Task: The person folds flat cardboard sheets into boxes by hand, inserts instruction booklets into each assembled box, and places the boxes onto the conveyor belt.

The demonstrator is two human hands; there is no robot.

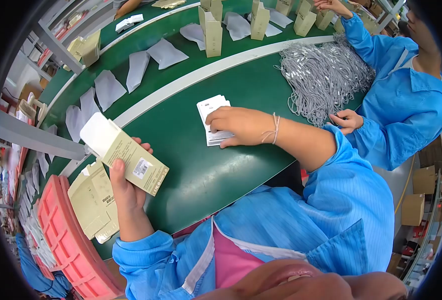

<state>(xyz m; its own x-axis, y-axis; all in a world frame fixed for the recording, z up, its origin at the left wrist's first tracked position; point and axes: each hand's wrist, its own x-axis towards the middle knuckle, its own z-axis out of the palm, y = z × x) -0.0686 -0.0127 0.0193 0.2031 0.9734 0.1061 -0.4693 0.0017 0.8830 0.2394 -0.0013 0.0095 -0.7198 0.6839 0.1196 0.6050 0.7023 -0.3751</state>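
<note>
My left hand (126, 182) holds a pale yellow-green box (137, 162) with a barcode label, its white end flap open at the upper left. The thumb lies across the box's face, and fingertips show behind its far edge. On the green table (206, 172), a stack of white printed leaflets (207, 109) lies under my right hand (236, 127). The fingers of that hand are bent over the stack's right part, thumb apart from them; no leaflet is visibly lifted.
Flattened yellow-green boxes (95, 202) lie beside a red crate (71, 235) at the left. Grey cords (326, 75) are heaped at the right, near a co-worker's hand (347, 121). Beyond a pale rail (196, 75), upright boxes (212, 35) and white pouches (166, 53) stand or lie.
</note>
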